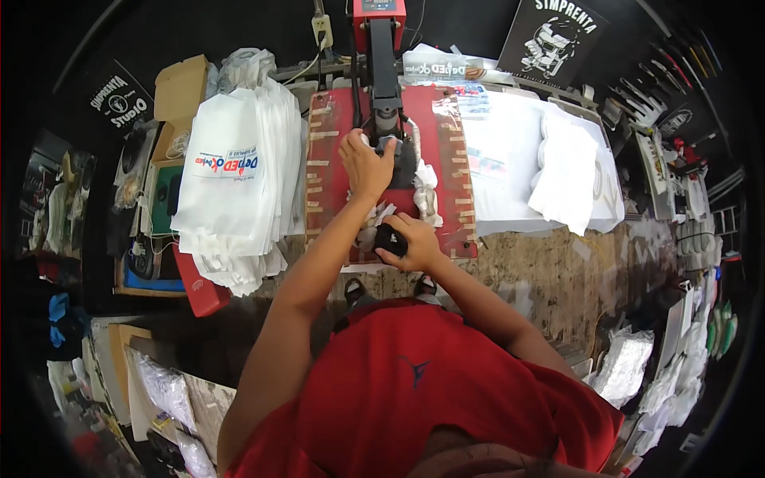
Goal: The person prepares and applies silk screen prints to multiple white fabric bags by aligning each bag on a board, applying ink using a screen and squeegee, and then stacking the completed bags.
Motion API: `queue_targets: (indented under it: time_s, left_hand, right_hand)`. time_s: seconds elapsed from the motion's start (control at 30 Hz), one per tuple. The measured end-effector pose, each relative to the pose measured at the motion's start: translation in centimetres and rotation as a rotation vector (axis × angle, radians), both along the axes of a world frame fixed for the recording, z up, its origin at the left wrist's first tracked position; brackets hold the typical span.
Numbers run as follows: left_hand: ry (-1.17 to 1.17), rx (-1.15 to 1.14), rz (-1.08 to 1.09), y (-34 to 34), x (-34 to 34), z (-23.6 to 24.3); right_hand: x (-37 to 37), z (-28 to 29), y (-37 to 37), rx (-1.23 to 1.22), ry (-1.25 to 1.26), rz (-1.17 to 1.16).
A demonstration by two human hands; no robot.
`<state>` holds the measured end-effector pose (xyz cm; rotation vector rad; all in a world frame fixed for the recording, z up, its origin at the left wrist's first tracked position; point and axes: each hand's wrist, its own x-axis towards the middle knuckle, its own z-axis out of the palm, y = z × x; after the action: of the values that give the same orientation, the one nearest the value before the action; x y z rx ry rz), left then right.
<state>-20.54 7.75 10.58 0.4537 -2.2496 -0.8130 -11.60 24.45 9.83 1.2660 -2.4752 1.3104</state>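
A heat press with a red plate (454,175), taped along its edges, stands in front of me, with a black arm (385,68) rising over a dark central piece (405,163). My left hand (369,163) has its fingers curled at the arm's base, around something I cannot make out. My right hand (410,243) grips a black handle (392,237) at the plate's near edge. Whitish wrappings (426,199) run beside the central piece and by the handle.
A thick pile of printed white bags (231,143) lies left, beside an open cardboard box (177,92) and a red case (199,283). White sheets (502,127) and white pieces (562,171) lie right. A power outlet (322,30) is behind. Wrapped bundles (625,366) and shelving crowd the sides.
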Motion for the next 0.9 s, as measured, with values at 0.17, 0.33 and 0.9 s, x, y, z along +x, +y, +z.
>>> queue_targets:
  time_s: [0.17, 0.33, 0.9]
  left_hand:
    - [-0.036, 0.2, -0.028, -0.9, -0.8, -1.4]
    - [-0.227, 0.465, -0.054, -2.1, -1.0, -1.4]
    - [-0.608, 0.597, -0.165, -3.6, -2.7, 0.7]
  right_hand:
    - [-0.3, -1.3, 0.5, 0.056, 0.038, 0.035]
    - [-0.1, -2.0, 0.5, 0.066, 0.059, 0.022]
    - [2.7, -0.5, -0.9, 0.036, -0.002, -0.21]
